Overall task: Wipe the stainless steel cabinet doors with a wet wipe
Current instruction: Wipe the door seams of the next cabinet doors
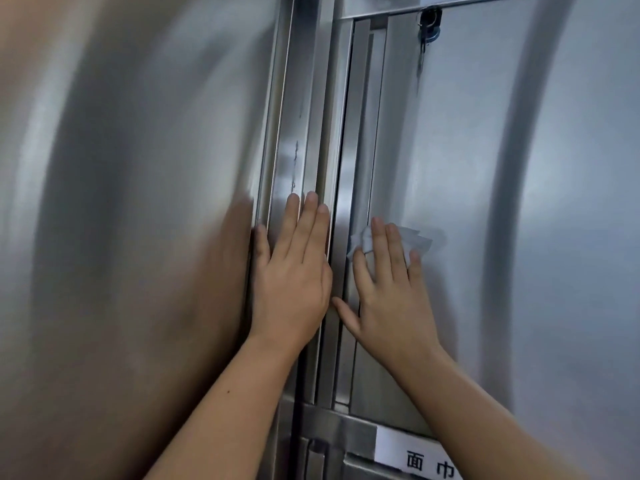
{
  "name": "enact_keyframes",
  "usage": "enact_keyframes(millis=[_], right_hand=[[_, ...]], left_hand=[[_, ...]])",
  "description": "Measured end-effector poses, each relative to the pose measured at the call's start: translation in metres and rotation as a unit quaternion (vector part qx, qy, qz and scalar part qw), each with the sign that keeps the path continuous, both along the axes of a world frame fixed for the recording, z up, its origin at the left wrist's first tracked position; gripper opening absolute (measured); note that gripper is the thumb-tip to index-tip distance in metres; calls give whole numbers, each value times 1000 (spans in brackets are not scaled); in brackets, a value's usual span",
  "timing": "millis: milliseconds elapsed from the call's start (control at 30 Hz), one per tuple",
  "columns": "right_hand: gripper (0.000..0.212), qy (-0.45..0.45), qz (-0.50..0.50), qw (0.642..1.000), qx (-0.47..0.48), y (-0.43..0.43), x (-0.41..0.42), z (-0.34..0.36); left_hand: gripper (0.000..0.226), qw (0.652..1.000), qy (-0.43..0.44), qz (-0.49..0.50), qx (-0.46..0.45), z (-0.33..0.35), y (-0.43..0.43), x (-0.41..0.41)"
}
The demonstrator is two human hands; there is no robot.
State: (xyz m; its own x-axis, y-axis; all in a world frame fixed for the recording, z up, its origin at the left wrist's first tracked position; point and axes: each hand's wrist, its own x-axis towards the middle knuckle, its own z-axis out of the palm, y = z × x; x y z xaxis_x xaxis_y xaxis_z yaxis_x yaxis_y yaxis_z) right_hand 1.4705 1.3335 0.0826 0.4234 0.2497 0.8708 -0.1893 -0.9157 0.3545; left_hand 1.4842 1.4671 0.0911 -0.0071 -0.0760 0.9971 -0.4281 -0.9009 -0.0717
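- Head view: the right hand lies flat on the right door, fingers straight and a little spread, thumb out to the left. It presses the crumpled wet wipe against the steel under its fingertips.
- The left hand rests flat, fingers straight and close together, on the vertical strip at the right edge of the left door. It holds nothing.
- Risk: the wipe is bunched and only partly under the fingers. A fast stroke could roll it out from beneath them, so bare skin smears the steel.
- Risk: dark streaks run down the strip above the left hand. These may be missed if wiping keeps to the broad panels, and the grooves between the doors look hard to reach with a flat palm.
- Risk: a key hangs in the lock at the top of the right door. An upward stroke could knock or snag it.
- Risk: the bracing left palm is likely to leave fresh prints on the metal it touches.
- Risk: a paper label sits below the right door, and a wet stroke carried down onto it could soak or lift it.
- Containers: the cabinet itself is the only one. Its doors appear closed, so nothing inside can be seen.
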Motion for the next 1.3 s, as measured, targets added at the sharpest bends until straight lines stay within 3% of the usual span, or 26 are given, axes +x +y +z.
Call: enact_keyframes(millis=[367,833,1300], right_hand=[[72,-1,-22,1000,0,0,-2,-43],[66,-44,-15,999,20,8,-4,-97],[64,-2,-21,999,38,11,-15,-134]], left_hand=[[51,999,31,-14,5,-54,3,1],[52,999,36,-28,2,-65,3,1],[54,998,31,-47,2,-72,4,2]])
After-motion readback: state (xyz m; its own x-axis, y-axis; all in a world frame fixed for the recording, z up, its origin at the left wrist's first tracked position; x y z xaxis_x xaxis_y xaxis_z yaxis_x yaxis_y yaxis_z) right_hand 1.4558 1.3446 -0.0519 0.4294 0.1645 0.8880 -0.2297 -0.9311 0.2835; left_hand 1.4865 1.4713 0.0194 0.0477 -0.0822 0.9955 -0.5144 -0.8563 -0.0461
